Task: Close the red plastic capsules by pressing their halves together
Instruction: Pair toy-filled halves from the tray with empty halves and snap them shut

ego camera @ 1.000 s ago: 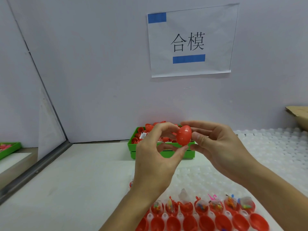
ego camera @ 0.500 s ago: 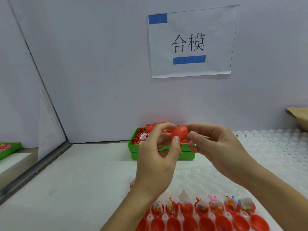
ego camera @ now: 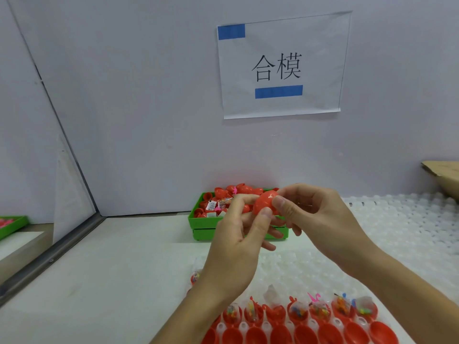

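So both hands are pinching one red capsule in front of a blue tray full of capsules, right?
Not quite: the tray behind the hands is green, not blue, as the head view shows. The rest holds: the left hand and right hand pinch one red capsule.

Glossy red plastic egg-shaped capsule (ego camera: 263, 204), shiny green plastic bin (ego camera: 198, 220), translucent white bumpy plastic tray (ego camera: 402, 227), matt white paper sign (ego camera: 280, 65), smooth matt pale worktop (ego camera: 119, 264)

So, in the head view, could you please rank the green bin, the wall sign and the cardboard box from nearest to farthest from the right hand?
1. Green bin, just behind the right hand.
2. Cardboard box, far right.
3. Wall sign, high on the wall.
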### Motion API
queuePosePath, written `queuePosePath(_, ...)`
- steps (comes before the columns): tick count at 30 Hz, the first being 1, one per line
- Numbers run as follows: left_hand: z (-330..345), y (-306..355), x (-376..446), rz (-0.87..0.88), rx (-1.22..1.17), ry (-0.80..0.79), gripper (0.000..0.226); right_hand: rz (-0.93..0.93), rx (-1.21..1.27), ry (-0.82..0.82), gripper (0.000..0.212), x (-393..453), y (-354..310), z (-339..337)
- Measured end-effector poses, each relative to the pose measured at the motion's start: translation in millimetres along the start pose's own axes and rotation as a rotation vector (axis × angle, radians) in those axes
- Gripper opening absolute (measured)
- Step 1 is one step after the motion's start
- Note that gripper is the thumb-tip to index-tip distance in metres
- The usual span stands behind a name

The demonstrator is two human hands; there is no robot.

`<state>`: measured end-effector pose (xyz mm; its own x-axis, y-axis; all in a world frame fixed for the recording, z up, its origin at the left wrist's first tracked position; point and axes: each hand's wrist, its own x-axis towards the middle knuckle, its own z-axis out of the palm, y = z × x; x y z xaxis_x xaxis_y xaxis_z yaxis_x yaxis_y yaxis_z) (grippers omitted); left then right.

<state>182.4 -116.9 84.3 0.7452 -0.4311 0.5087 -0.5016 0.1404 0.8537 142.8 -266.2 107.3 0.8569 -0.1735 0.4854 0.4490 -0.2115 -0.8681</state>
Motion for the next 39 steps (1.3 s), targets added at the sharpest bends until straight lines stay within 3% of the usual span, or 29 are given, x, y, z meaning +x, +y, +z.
queuePosePath(5, 0.1, 1.2, 1.3, -0.109, -0.185, -0.006, 0.041, -0.016, -0.012, -0.004, 0.012, 0.2, 0.9, -1.1)
queuePosePath(8, 0.2, 0.8, 1.2, -0.12, -0.206, -0.017, 0.041, -0.027, -0.002, 0.001, 0.017, 0.0, -0.2, -0.5)
queuePosePath(12, 0.8, 2.5, 1.6, -0.101, -0.186, 0.0, 0.035, -0.021, -0.016, -0.005, 0.008, 0.3, 2.4, -2.2)
queuePosePath(16, 0.0, 2.1, 1.1, 0.007, -0.079, 0.065, 0.02, -0.014, -0.055, 0.0, 0.01, 1.3, 5.5, -3.6)
queuePosePath(24, -1.8, -1.7, 0.2, 0.076, 0.105, 0.168, 0.031, 0.048, -0.062, -0.051, 0.028, 0.5, 4.0, -2.8)
queuePosePath(26, -1.6, -1.3, -0.3, 0.092, 0.185, 0.168, 0.032, 0.06, -0.026, -0.1, 0.023, -0.2, 2.8, -3.0)
queuePosePath(30, -1.9, -0.9, -1.9, 0.138, 0.331, 0.147, 0.036, 0.071, -0.019, -0.165, 0.017, -1.0, 3.4, -2.7)
queuePosePath(34, -6.7, -0.7, -1.2, 0.148, 0.416, 0.062, 0.052, 0.094, -0.03, -0.199, 0.031, 2.3, 3.3, -9.5)
queuePosePath(39, -10.8, -0.1, 1.0, 0.185, 0.477, -0.023, 0.052, 0.111, -0.093, -0.309, 0.04, 4.7, -0.6, -20.6)
